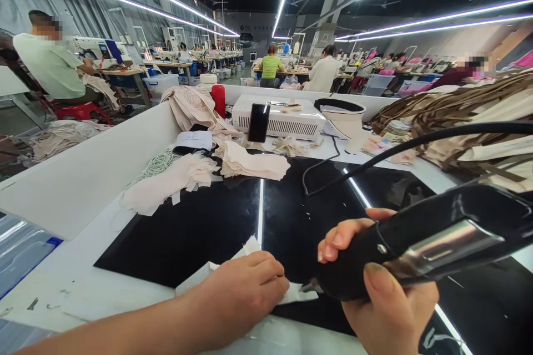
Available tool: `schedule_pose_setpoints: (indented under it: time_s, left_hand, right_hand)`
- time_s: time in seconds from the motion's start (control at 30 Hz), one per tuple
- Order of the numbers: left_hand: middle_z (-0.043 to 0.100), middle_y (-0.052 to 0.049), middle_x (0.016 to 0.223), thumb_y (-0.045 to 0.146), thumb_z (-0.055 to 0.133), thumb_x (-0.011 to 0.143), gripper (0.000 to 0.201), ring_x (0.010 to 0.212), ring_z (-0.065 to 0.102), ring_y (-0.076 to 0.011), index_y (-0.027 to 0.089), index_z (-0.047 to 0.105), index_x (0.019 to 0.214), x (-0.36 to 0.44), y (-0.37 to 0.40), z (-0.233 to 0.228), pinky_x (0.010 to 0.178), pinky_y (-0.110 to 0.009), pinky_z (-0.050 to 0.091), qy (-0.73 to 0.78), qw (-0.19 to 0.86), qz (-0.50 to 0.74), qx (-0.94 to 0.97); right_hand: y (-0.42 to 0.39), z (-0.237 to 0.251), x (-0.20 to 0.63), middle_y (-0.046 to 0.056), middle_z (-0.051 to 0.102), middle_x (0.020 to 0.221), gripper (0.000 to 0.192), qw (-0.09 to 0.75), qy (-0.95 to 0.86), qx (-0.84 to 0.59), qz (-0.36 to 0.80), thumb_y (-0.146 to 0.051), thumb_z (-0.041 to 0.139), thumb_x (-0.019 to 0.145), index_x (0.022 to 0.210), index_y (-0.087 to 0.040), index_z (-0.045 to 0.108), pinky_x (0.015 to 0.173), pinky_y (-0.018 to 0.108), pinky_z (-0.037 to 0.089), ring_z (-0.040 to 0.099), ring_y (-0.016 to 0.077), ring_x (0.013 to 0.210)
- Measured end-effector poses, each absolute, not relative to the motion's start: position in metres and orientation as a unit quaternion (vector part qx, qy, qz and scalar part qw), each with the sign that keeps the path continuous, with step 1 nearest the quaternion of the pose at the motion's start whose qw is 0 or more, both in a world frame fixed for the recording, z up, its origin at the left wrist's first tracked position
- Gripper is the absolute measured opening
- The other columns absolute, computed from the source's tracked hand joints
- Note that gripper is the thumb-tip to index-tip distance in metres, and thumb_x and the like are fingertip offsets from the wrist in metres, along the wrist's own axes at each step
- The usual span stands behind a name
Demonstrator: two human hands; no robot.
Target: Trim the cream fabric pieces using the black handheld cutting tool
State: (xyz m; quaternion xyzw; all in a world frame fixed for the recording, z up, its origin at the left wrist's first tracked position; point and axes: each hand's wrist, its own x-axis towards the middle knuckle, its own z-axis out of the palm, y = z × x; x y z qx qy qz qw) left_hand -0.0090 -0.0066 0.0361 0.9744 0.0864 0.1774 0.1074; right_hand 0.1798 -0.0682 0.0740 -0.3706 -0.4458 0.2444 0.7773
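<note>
I have my right hand point(375, 288) wrapped around the black handheld tool point(420, 241), fingers over the top and thumb pressed against its near side, so the grip is firmly closed on it; the tool's nose points left and down, its tip sitting right at the edge of the white fabric piece point(250, 269) near the front edge of the table point(83, 288). A black cord point(375, 161) runs from the tool's back end in an arc across the dark glossy mat point(200, 227) that covers the table's middle. My left hand point(245, 288) lies palm down on that white fabric piece, fingers curled and pressing it flat, just left of the tool's tip and close to my right hand without touching it; it pins the fabric rather than clasping it. Toward the far-left part of the table lie stacks of beige fabric pieces point(250, 163) and a tangle of pale cord point(156, 163). At the far edge stands a white machine point(287, 119) with a dark phone point(259, 122) propped before it, a red cylinder point(218, 101) to its left and a white bowl point(343, 116) to its right. Along the right edge beige straps point(458, 105) are heaped
</note>
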Motion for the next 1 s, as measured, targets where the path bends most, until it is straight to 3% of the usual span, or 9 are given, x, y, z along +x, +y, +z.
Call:
schedule_pose_setpoints:
  time_s: [0.13, 0.47, 1.0]
  left_hand:
    - [0.063, -0.005, 0.097, 0.006, 0.053, 0.104, 0.013, 0.090, 0.063, -0.0187, 0.017, 0.059, 0.104, -0.004, -0.015, 0.031, 0.084, -0.029, 0.055, 0.113, 0.099, 0.182, 0.972]
    - [0.066, -0.010, 0.111, 0.005, 0.050, 0.104, 0.022, 0.104, 0.062, -0.0233, 0.013, 0.061, 0.122, -0.015, -0.020, 0.017, 0.094, -0.033, 0.058, 0.118, 0.158, 0.217, 0.956]
    - [0.066, -0.010, 0.110, 0.007, 0.055, 0.104, 0.022, 0.105, 0.062, -0.0233, 0.011, 0.061, 0.124, -0.014, -0.023, 0.011, 0.094, -0.031, 0.058, 0.116, 0.153, 0.236, 0.953]
  right_hand:
    - [-0.070, 0.073, 0.180, -0.001, 0.066, 0.083, 0.035, 0.777, -0.450, -0.365, 0.247, -0.036, 0.076, 0.092, 0.124, -0.030, 0.062, 0.058, 0.034, 0.058, 0.063, 0.0171, 0.067]
    - [-0.072, 0.074, 0.181, -0.001, 0.066, 0.083, 0.035, 0.775, -0.446, -0.370, 0.252, -0.035, 0.076, 0.092, 0.124, -0.031, 0.062, 0.061, 0.033, 0.058, 0.063, 0.0168, 0.068]
    - [-0.054, 0.074, 0.166, -0.003, 0.066, 0.082, 0.037, 0.783, -0.443, -0.352, 0.258, -0.040, 0.077, 0.090, 0.122, -0.029, 0.062, 0.058, 0.031, 0.056, 0.063, 0.0155, 0.064]
